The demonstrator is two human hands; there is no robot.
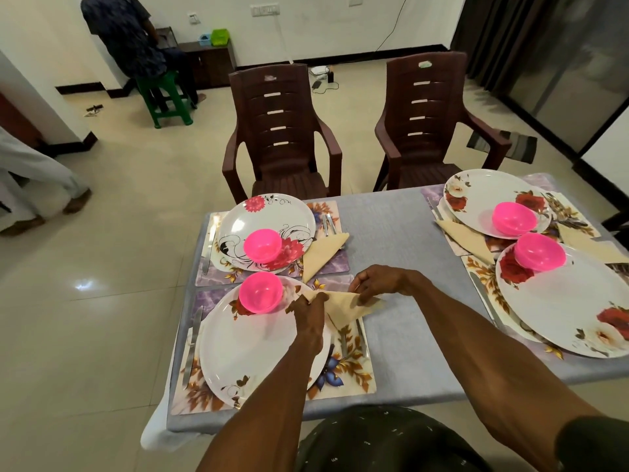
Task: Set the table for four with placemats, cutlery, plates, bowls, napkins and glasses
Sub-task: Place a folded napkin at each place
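Left grip (308,310): fingers curled round the left end of the near napkin (343,306), at the plate's right rim.
Right grip (377,282): pinches the same napkin's right end from above, fingertips on the fold.
Near napkin: cream, folded to a triangle, held just over the right side of the near left mat (350,369), point toward the person.
Near left setting: white plate (248,349) on the mat, pink bowl (260,292) on the plate's far rim, knife (192,345) to the left, fork (361,337) to the right under the napkin's tip.
Far left setting: flowered plate (269,216) with pink bowl (262,245) on it, knife at left, cutlery and a folded napkin (323,252) at right.
Right settings: two rose plates (483,195) (561,311), each with a pink bowl (514,218) (539,250), folded napkins (466,238) beside them, mats partly overlapping.
Surface (394,233): covered in a grey-blue cloth.
Behind: two brown chairs (279,131) at the far edge; a person (129,35) seated on a green stool (163,97).
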